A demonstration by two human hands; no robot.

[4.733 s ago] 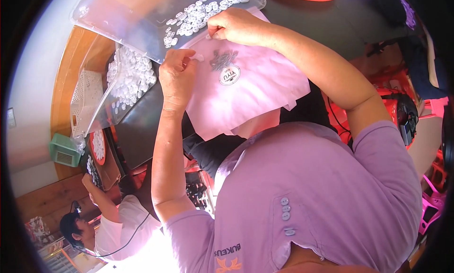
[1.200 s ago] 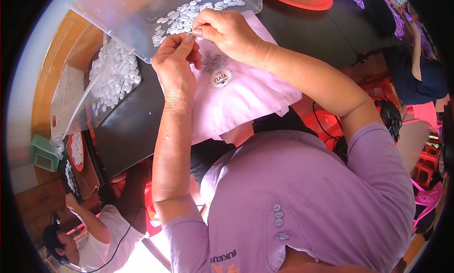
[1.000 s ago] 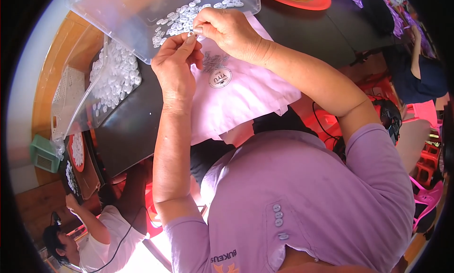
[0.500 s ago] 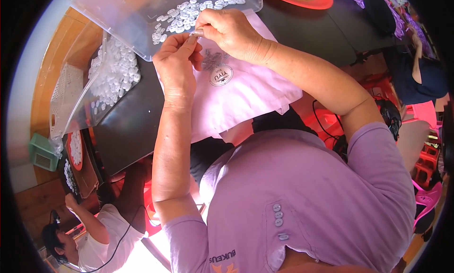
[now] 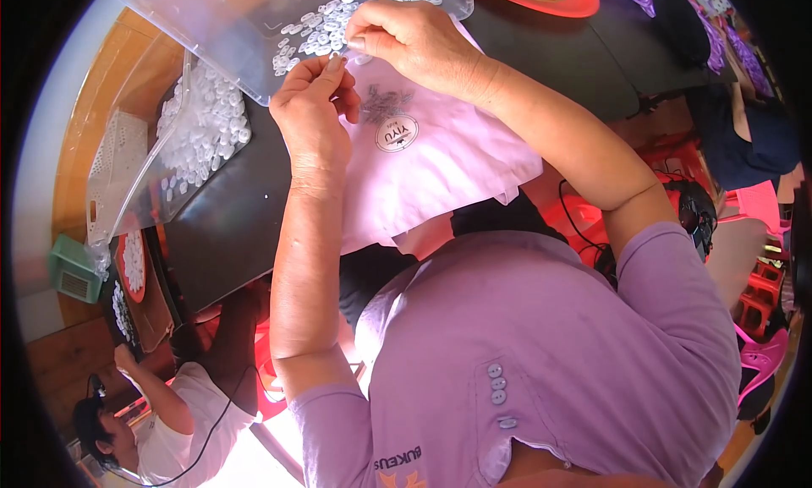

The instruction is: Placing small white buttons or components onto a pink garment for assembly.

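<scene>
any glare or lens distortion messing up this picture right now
Head view: the wooden strip looks curved near the fisheye's black rim; glare burns out the lower left beside the co-worker's white shirt; strong light pales the pink cloth; fine detail at the left hand is unclear.

- Pink fabric piece [image 5: 457, 162], draped over the near edge of the desk [image 5: 228, 238]: a round white badge [image 5: 397, 134] with a dark outline carries a short word in bold dark capitals, with much smaller lettering beside it.
- Grey print [image 5: 385, 104] next to that badge: its strokes are too blurred to tell whether they form letters.
- Purple shirt [image 5: 550, 319] of the person: one line of dark capital lettering [image 5: 397, 457] on the chest, just beside an orange emblem [image 5: 399, 478].
</scene>
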